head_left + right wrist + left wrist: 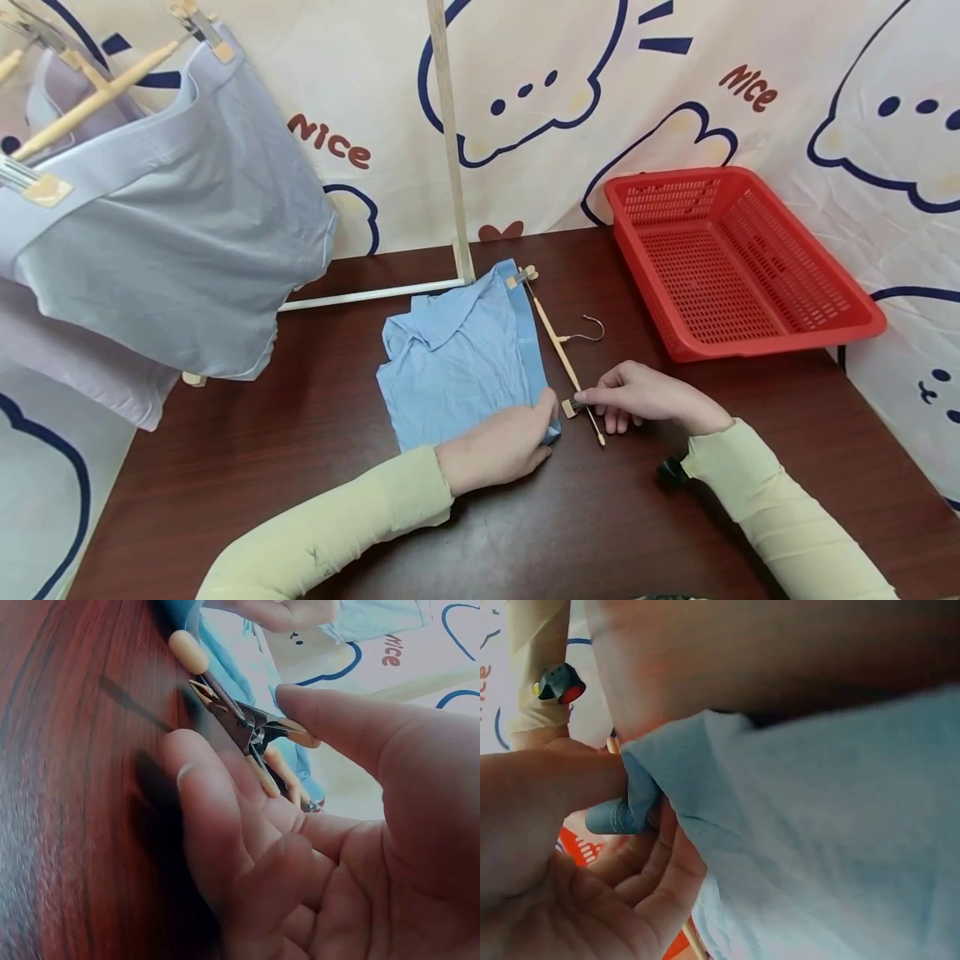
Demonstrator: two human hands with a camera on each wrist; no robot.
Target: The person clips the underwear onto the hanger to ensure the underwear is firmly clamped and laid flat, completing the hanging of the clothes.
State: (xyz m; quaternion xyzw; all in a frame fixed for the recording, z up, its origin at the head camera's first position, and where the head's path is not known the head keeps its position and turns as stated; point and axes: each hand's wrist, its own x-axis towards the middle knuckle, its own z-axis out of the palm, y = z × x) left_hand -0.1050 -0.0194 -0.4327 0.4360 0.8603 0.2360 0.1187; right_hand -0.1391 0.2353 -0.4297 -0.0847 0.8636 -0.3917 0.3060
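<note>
A pair of blue underpants (pixel 457 358) lies on the table, its waistband toward the clip hanger (pixel 558 340). The hanger's far clip (pixel 522 277) grips one end of the waistband. My left hand (pixel 502 446) pinches the near end of the waistband; in the left wrist view the cloth (pixel 641 795) is folded between thumb and fingers. With thumb and fingers, my right hand (pixel 637 392) pinches the handles of the near clip (pixel 573 407). The right wrist view shows that clip (pixel 251 731) beside the hanger bar's rounded tip (pixel 187 651), with no cloth between its jaws.
A red plastic basket (pixel 667 321) stands at the back right. On the left, grey-blue underpants (pixel 172 233) hang from a clip hanger, with lilac ones (pixel 90 358) behind. A rack post (pixel 450 142) and white base bar (pixel 367 295) stand behind the blue underpants.
</note>
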